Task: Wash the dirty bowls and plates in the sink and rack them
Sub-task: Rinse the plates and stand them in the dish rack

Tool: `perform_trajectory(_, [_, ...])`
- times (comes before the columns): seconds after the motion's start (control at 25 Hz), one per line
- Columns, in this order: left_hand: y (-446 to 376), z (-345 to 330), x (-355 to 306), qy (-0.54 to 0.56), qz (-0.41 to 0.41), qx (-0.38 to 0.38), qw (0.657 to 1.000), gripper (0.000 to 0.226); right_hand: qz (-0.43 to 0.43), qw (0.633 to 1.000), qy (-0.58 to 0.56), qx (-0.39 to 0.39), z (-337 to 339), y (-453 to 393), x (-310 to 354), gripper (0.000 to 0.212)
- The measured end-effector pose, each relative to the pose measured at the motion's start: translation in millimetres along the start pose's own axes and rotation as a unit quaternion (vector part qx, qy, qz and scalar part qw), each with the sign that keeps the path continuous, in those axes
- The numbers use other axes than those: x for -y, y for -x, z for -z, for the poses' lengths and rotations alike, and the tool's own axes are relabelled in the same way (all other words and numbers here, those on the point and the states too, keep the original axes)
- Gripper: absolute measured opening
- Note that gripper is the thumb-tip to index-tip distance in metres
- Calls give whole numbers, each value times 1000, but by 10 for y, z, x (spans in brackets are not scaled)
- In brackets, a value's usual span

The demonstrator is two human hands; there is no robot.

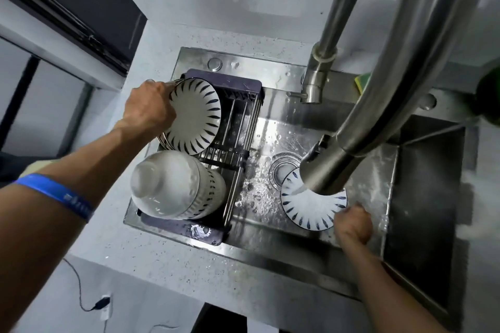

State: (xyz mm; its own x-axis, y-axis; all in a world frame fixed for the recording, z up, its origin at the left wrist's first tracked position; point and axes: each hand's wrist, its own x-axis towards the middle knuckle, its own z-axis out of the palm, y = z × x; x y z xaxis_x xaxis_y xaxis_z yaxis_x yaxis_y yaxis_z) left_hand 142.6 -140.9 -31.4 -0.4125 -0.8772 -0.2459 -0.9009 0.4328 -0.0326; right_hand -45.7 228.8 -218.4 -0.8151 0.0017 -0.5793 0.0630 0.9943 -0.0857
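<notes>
A white plate with blue dashes [193, 119] is gripped at its left rim by the left hand [150, 111], whose fingers are curled round the edge; the plate is held upright on its edge in the far part of the dark dish rack [238, 94], and the rims of more plates can be seen just behind it, under the hand. Nearer to the person than this hand, a stack of white bowls [176, 184] is placed upside down in the same rack, the lower ones marked with blue dashes. The rack is set over the left part of the steel sink [270, 116], and its metal bars are seen to the right of the left hand. A blue wristband [54, 193] is worn on the left forearm. A second plate with the same pattern [311, 208] is held low in the wet basin by the right hand [353, 226], which is closed on the plate's near right rim; the exact place of the fingers cannot be told, because this part is blurred. The far part of this plate is hidden by the head of the steel faucet [324, 170]. The round drain [282, 167] lies just beyond the plate, to the left of the right hand. A yellow and green sponge [362, 82] is laid on the far sink edge. The sink is sunk into a pale speckled desk [162, 265].
</notes>
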Motion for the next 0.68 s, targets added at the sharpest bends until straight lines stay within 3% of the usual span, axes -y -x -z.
perform_trajectory(0.16, [36,-7,5,-71,-15,-4,997,69,-24,998,-40,32,-59,85,-26,38])
perform_trajectory(0.32, [49,-44,24,-65,-20,8,998,72,-53,994,-86,41,-111,-66,-51,29])
perform_trajectory(0.52, [264,230,-146,-73,-1,-13,997,50,-92,973,-210,34,-38,-31,-37,26])
perform_trajectory(0.6, [433,434,-276,-9,9,-87,996,49,-75,958,-273,43,-71,5,-95,21])
perform_trajectory(0.68, [751,560,-463,172,-11,-153,973,46,-75,939,-333,44,-322,-200,-343,27])
